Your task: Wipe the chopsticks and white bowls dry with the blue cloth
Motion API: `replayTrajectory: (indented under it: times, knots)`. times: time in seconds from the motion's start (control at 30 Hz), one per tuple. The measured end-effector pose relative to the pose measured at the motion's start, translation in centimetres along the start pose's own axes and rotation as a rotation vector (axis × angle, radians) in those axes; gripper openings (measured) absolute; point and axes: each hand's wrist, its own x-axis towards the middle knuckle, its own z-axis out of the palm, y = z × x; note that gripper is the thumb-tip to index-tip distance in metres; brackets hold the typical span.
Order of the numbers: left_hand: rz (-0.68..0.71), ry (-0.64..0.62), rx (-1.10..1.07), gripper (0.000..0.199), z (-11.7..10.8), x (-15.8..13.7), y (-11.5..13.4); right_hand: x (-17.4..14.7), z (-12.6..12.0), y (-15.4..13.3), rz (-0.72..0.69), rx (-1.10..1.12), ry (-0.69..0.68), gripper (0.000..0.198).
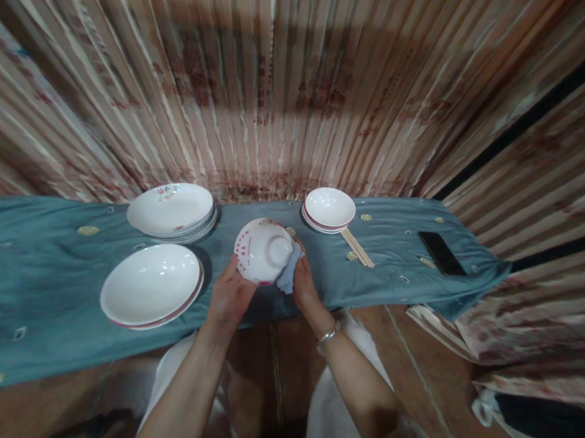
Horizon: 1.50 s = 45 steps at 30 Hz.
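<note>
A white bowl (pixel 255 246) with red lettering is tilted on its side in front of me, its foot ring turned to the right. My left hand (pixel 231 293) is closed on the bowl's lower left rim. In my right hand (pixel 305 280) is a light blue cloth (pixel 289 272), pressed against the bowl's right side near the foot. A silver bracelet (pixel 329 333) circles my right wrist. Most of my right fingers are hidden behind the cloth and bowl.
On the teal-covered table (pixel 245 316) stand stacked oval plates (pixel 173 207), wide white bowls (pixel 150 286) and small bowls (pixel 330 207). Wooden chopsticks (pixel 358 248) lie beside the small bowls; a black phone (pixel 441 253) lies farther right. A pleated curtain (pixel 280 111) hangs behind the table.
</note>
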Motion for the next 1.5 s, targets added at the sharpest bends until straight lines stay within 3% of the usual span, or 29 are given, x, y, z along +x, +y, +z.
replayTrajectory:
  times: [0.27, 0.5, 0.87, 1.17, 1.5]
  knots:
    - [-0.103, 0.174, -0.122, 0.041, 0.4, 0.4, 1.4, -1.4, 0.9, 0.7, -0.209, -0.260, -0.049, 0.069]
    - [-0.127, 0.180, -0.146, 0.041, 0.5, 0.2, 1.8, 0.1, -0.3, 0.2, -0.278, -0.301, -0.079, 0.065]
    - [-0.082, -0.101, 0.101, 0.027, -0.6, -0.5, 0.4, 1.8, -1.9, -2.5, -0.110, -0.045, -0.092, 0.049]
    - [-0.055, -0.143, 0.166, 0.022, -0.9, -0.7, 0.2, 0.6, -2.6, -6.6, -0.434, -0.461, -0.225, 0.045]
    - [-0.030, -0.076, 0.129, 0.013, -1.6, -0.8, -0.3, -0.8, -1.4, -9.2, -0.636, -0.785, -0.410, 0.043]
